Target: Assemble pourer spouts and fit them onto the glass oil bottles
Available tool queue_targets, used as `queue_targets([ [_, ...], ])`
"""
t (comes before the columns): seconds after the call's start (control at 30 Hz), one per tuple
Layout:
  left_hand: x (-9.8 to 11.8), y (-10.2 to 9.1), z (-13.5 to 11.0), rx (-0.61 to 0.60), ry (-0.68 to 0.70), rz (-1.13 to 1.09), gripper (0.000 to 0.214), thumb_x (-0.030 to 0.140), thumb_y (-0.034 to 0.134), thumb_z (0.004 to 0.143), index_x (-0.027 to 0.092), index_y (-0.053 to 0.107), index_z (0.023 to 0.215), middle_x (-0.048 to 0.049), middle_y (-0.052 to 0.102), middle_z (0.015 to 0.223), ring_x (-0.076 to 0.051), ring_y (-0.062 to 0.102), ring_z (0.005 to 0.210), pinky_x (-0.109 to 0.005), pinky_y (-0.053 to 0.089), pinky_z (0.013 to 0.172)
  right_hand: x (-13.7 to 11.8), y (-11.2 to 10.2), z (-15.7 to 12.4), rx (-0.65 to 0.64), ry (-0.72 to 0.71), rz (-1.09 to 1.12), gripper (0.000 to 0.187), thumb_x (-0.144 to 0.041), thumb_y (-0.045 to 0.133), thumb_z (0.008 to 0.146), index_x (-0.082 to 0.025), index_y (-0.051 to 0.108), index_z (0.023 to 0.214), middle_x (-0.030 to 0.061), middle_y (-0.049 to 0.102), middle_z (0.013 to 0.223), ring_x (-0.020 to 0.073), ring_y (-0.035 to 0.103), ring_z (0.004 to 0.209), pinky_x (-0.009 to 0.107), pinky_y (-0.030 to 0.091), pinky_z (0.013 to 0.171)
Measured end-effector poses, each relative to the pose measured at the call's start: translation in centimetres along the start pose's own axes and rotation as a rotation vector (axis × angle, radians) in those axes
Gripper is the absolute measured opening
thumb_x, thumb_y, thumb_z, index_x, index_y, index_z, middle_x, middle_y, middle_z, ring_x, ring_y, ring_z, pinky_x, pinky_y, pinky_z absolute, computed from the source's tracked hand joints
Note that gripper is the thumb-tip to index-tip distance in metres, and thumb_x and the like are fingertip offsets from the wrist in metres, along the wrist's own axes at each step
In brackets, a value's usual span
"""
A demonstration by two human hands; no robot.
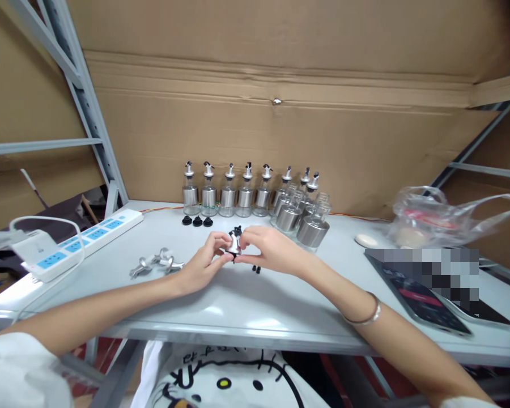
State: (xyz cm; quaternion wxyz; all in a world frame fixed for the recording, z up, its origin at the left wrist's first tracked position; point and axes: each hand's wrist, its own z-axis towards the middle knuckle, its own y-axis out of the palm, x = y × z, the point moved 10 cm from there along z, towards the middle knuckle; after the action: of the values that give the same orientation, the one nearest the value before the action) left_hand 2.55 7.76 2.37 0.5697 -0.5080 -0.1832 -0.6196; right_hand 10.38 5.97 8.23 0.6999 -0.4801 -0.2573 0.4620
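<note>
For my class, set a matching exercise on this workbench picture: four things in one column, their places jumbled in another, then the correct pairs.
Things
1. Power strip
2. Silver-and-black pourer piece
3. Three black caps
4. Clear plastic bag

Places
A. Just in front of the standing bottles
B. Toward the right end of the table
C. Held by the left hand and the right hand together
D. Toward the left end of the table

Right pairs: 1-D, 2-C, 3-A, 4-B

No legible text; lettering [192, 358] on shirt [238, 391] too unclear to read
</note>
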Motion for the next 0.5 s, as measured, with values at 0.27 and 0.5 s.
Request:
queue_targets([
  [0.27,-0.1,-0.5,-1.2,0.063,0.057,0.014,0.022,0.036,0.05,0.092,0.02,0.047,0.106,-0.0064,0.056,0.105,-0.017,0.058,0.094,-0.032,0.046,0.086,-0.7,0.6,-0.8,0.158,-0.061,-0.01,0.021,-0.036,0.057,0.086,-0.018,0.052,0.078,0.0039,0.063,0.074,0.0158,0.056,0.066,0.026,0.04,0.062],
  [0.5,0.6,0.6,-1.2,-0.05,0.15,0.109,0.038,0.027,0.061,0.085,0.024,0.046,0.12,-0.0074,0.056,0.121,-0.017,0.06,0.096,-0.034,0.049,0.089,-1.1,0.1,-1.8,0.221,-0.179,-0.126,0.029,-0.043,0.05,0.091,-0.015,0.057,0.084,0.0064,0.065,0.076,0.0175,0.058,0.07,0.028,0.041,0.065],
])
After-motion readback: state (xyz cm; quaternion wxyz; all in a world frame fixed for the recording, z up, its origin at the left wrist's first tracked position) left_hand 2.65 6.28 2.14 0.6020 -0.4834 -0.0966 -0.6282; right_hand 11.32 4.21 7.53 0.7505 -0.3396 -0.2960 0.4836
